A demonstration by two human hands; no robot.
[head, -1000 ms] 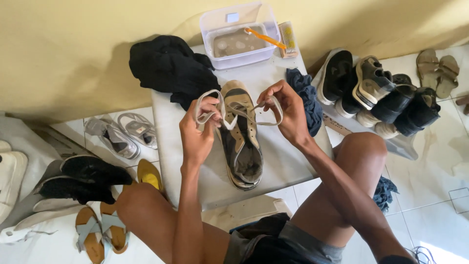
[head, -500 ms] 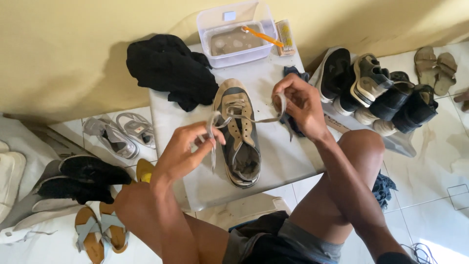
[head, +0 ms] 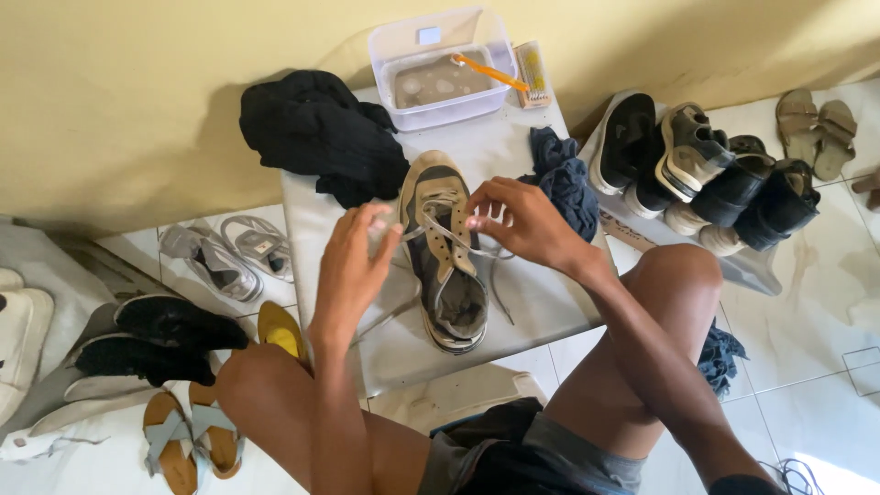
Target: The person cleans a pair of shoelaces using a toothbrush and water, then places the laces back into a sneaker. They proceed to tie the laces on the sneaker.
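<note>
A worn tan and grey sneaker (head: pixel 446 266) lies on a low white table (head: pixel 513 151), toe toward the wall. My left hand (head: pixel 353 266) is at the shoe's left side, its fingers pinching a white lace end. My right hand (head: pixel 522 220) hovers over the shoe's right side and pinches the other lace (head: pixel 440 231) near the eyelets. The lace runs across the tongue between both hands. My bare knees frame the table's near edge.
A black cloth heap (head: pixel 321 133) and a clear tub of murky water with an orange brush (head: pixel 445 69) sit at the table's far end; a dark blue rag (head: pixel 561 179) lies right. Shoes and sandals (head: pixel 706 170) line the floor right; sandals and black shoes (head: pixel 156 339) left.
My left hand, which had pulled the lace down and out to the left, has come back up beside the shoe. My right hand has moved in from the shoe's right edge toward its eyelets.
</note>
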